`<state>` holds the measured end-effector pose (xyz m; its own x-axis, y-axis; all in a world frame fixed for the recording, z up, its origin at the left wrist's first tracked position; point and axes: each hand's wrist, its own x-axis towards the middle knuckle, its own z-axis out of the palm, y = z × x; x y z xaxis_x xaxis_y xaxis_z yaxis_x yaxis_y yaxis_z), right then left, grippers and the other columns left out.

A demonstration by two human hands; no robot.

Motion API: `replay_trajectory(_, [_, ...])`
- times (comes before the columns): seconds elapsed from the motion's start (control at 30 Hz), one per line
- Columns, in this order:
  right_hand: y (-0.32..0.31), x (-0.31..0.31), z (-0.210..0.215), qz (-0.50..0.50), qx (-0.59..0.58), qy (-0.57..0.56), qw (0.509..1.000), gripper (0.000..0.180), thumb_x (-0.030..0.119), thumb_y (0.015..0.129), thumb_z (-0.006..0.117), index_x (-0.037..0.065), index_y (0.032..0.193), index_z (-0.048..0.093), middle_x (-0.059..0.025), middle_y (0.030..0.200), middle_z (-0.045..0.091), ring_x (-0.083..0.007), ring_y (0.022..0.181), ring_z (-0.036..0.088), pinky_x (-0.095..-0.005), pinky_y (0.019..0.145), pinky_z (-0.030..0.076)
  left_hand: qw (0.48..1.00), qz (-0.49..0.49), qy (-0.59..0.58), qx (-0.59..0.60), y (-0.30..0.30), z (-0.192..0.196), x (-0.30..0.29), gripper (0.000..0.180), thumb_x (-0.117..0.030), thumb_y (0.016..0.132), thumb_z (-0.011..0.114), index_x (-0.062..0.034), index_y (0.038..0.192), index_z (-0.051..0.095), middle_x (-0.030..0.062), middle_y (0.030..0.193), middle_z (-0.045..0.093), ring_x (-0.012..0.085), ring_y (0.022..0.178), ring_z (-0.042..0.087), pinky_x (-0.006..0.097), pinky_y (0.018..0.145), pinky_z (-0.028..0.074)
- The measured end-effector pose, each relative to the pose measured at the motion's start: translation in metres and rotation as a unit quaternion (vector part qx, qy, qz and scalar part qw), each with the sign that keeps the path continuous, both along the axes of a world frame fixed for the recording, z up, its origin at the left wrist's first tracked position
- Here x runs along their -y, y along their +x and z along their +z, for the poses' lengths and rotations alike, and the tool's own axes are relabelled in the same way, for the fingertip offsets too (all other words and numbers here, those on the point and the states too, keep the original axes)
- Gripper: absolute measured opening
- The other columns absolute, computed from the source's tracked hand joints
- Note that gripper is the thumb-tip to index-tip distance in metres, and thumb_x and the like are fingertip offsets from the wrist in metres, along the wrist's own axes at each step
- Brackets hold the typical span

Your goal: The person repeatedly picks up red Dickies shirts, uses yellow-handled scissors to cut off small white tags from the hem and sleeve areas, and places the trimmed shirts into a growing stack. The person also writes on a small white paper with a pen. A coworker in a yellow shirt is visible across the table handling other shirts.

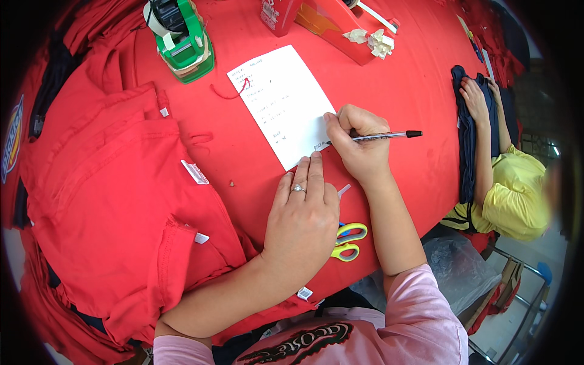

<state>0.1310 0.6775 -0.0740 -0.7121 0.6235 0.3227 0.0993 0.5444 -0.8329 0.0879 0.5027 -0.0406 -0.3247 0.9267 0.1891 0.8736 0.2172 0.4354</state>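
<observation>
1. The right hand [363, 146] keeps a narrow grip on a black ballpoint pen [383, 135], tip down at the lower edge of a white note sheet [285, 103] that lies on the red-covered surface [389, 91].
2. The left hand [304, 213] lies flat with no grip on anything, its fingertips [315, 159] pressing the sheet's near corner. If that pressure eases, I judge the paper could slide or twist on the cloth under the pen and smear the line.
3. The writing sits right at the sheet's edge; a small slip could run ink onto the red cloth.
4. A loose red thread [234, 91] lies over the sheet's top corner and could snag if the paper shifts.
5. Green-and-yellow scissors [348, 241] lie just beside the left wrist, near the surface edge; a moving forearm could knock them off.
6. Containers: a green tape dispenser [182, 39] holds a roll of tape; the red box [340, 27] at the top has white crumpled scraps [374, 41] on it, and its contents cannot be seen.
7. A folded red shirt [115, 207] lies beside the left forearm.
</observation>
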Motion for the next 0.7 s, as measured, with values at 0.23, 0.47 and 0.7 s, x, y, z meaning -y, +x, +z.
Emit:
replay_trajectory(0.23, [-0.0001,-0.0013,-0.0019,0.0,-0.008,-0.012,1.0,0.04,-0.003,0.088,0.071,0.003,0.066,0.038,-0.0018,0.057,0.036,-0.0102,0.052,0.033,-0.0318,0.048,0.029,1.0,0.0,0.001,0.002,0.0003,0.0,-0.0003,0.023,-0.018,0.095,0.068,0.0045,0.092,0.064,0.0302,0.135,0.062,0.0379,0.124,0.063,0.047,0.105,0.049])
replay_trajectory(0.47, [0.0005,-0.0013,0.0009,0.001,0.006,0.003,1.0,0.04,-0.008,0.09,0.068,0.004,0.067,0.038,0.001,0.059,0.041,-0.0065,0.056,0.034,-0.027,0.05,0.03,1.0,-0.002,-0.002,-0.005,-0.0012,-0.0007,-0.0002,0.022,-0.018,0.096,0.068,0.004,0.091,0.064,0.03,0.135,0.061,0.0373,0.124,0.063,0.047,0.104,0.049])
replay_trajectory(0.7, [-0.0009,-0.0029,-0.0017,-0.008,-0.003,0.013,1.0,0.04,-0.004,0.088,0.071,0.003,0.066,0.038,-0.0024,0.056,0.035,-0.0118,0.051,0.033,-0.0325,0.048,0.029,1.0,-0.003,-0.007,0.0,-0.0012,0.0001,-0.0008,0.023,-0.018,0.096,0.068,0.0038,0.091,0.064,0.0296,0.135,0.061,0.0368,0.124,0.063,0.046,0.104,0.05])
